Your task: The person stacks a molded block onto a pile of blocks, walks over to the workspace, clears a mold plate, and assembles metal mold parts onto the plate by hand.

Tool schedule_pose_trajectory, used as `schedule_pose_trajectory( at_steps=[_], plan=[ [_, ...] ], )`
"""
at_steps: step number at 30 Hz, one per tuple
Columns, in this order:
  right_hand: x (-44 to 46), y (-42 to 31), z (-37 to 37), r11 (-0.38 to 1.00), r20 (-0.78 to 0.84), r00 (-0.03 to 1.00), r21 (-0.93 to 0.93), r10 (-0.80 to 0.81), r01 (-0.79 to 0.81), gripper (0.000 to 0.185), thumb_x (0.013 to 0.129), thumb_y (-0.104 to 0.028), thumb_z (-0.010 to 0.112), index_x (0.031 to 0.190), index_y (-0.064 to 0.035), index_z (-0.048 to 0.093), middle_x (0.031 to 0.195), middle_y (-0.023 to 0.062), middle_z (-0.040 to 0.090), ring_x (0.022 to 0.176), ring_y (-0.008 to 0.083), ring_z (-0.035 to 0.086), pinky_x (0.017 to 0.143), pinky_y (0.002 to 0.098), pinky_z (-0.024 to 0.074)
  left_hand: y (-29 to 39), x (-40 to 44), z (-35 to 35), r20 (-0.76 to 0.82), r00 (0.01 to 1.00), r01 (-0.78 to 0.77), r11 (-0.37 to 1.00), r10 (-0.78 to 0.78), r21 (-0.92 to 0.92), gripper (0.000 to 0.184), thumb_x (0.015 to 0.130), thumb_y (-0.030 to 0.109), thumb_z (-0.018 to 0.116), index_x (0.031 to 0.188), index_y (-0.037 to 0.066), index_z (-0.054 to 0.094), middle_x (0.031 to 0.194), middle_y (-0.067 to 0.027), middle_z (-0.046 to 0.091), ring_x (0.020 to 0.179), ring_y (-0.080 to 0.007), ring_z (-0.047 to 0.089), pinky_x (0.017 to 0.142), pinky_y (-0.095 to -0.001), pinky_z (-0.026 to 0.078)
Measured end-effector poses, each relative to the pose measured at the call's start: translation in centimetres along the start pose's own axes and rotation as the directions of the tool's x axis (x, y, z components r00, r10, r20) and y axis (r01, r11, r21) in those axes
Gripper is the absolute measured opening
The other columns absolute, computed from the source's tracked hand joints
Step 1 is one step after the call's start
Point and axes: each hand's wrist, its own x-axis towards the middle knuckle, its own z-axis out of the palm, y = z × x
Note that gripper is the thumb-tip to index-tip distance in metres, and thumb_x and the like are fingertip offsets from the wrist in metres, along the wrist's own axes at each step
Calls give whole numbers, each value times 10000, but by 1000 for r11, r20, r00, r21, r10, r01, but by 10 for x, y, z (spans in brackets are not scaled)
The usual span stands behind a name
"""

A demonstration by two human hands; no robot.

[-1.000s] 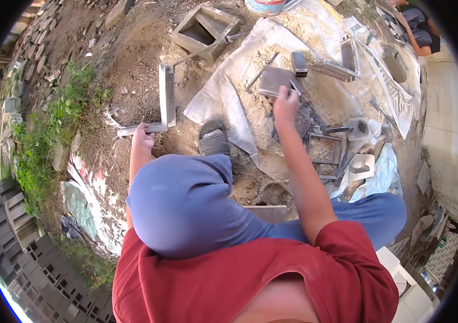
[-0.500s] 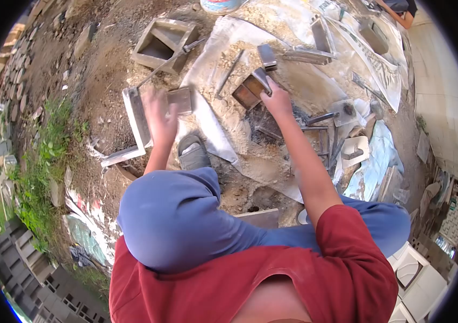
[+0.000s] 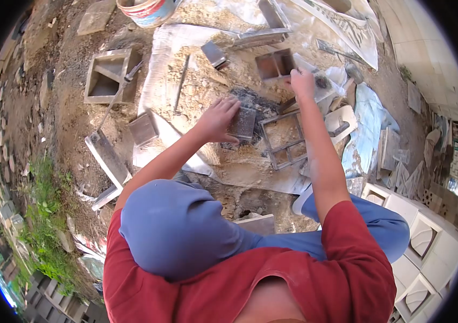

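My left hand [image 3: 219, 119] has its fingers spread over the left edge of a flat grey plate [image 3: 242, 124], which lies on dark powder. At the upper right, my right hand [image 3: 300, 83] is closed on a brown box-like mould [image 3: 275, 65] with a divider inside. Just below lies a metal frame with several openings [image 3: 284, 134]. A small metal block [image 3: 214, 54] rests on the pale sheet, with a thin bar [image 3: 182, 83] to its left. Another square plate [image 3: 143, 129] is farther left.
An L-shaped metal piece [image 3: 108, 161] lies at the left, below a hollow concrete block [image 3: 111, 76]. A painted bucket [image 3: 147, 12] stands at the top. White patterned blocks [image 3: 421, 237] are stacked at the lower right, near a blue sheet [image 3: 362, 124].
The view has turned right. My left hand left the L-shaped piece and moved right to the flat plate. My right hand has carried the mould to the right.
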Motion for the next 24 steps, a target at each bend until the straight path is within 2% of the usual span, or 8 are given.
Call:
schedule_pose_trajectory(
  at_steps=[4, 5, 10, 12, 15, 19, 21, 24],
  plan=[
    [0, 14, 1, 879, -207, 930, -437, -305, 191, 530, 914, -274, 594, 1347, 30, 607, 1072, 284, 715, 1068, 418, 683, 937, 470, 525, 16, 25, 2, 248, 969, -21, 998, 5, 63, 1151, 580, 456, 941, 1484, 20, 378, 1386, -184, 524, 1340, -390, 476, 1174, -480, 401],
    [0, 36, 10, 903, -151, 900, -205, -409, 376, 521, 942, -285, 598, 1363, 23, 582, 1065, 268, 717, 1022, 428, 684, 930, 495, 521, 15, 26, 1, 251, 968, -22, 998, 6, 62, 1151, 580, 456, 941, 1484, 20, 378, 1386, -184, 524, 1340, -390, 476, 1174, -480, 401],
    [-99, 61, -4, 602, 314, 715, -390, -625, 697, 328, 926, -194, 640, 1211, -34, 661, 1161, 183, 698, 1136, 354, 647, 1008, 475, 487, -25, -1, -12, 285, 918, 243, 959, -275, 145, 1023, 621, 383, 943, 1440, 60, 422, 1291, -149, 555, 1210, -289, 531, 1082, -415, 498],
    [-107, 90, -18, 374, 457, 605, -500, -652, 781, 315, 893, -198, 668, 1179, -68, 675, 1237, 149, 669, 1243, 298, 595, 1106, 467, 418, -50, -21, -36, 161, 912, 354, 922, -377, 155, 1024, 669, 430, 926, 1461, 47, 403, 1303, -151, 553, 1192, -271, 538, 1052, -410, 517],
    [-106, 108, -44, 297, 512, 589, -542, -625, 786, 403, 903, -235, 681, 1298, -163, 642, 1402, 145, 556, 1390, 287, 471, 1170, 551, 320, -81, -55, -54, 3, 766, 606, 723, -643, 331, 1081, 734, 509, 880, 1540, 46, 330, 1342, -168, 525, 1216, -294, 544, 1070, -409, 507],
    [-103, 108, -59, 156, 621, 532, -555, -575, 817, 472, 922, -271, 684, 1386, -258, 595, 1496, 122, 438, 1477, 281, 348, 1169, 598, 263, -71, -77, -43, -278, 883, 467, 753, -377, 463, 912, 839, 495, 800, 1486, 2, 385, 1376, -250, 522, 1297, -395, 498, 1139, -493, 423],
    [-103, 108, -60, 160, 614, 526, -549, -588, 820, 474, 917, -258, 689, 1382, -259, 598, 1470, 114, 452, 1464, 278, 361, 1166, 593, 260, -52, -70, -21, -178, 896, 435, 884, -406, 171, 721, 904, 414, 748, 1420, -6, 470, 1333, -245, 557, 1286, -375, 518, 1117, -495, 441],
    [-97, 119, -59, 116, 634, 530, -574, -563, 810, 501, 870, -214, 714, 1359, -257, 612, 1412, 109, 473, 1431, 280, 391, 1163, 586, 254, -4, -73, 21, -109, 862, 495, 868, -496, -34, 523, 916, 287, 683, 1287, -60, 557, 1164, -258, 590, 1084, -422, 595, 954, -501, 500]
  ],
)
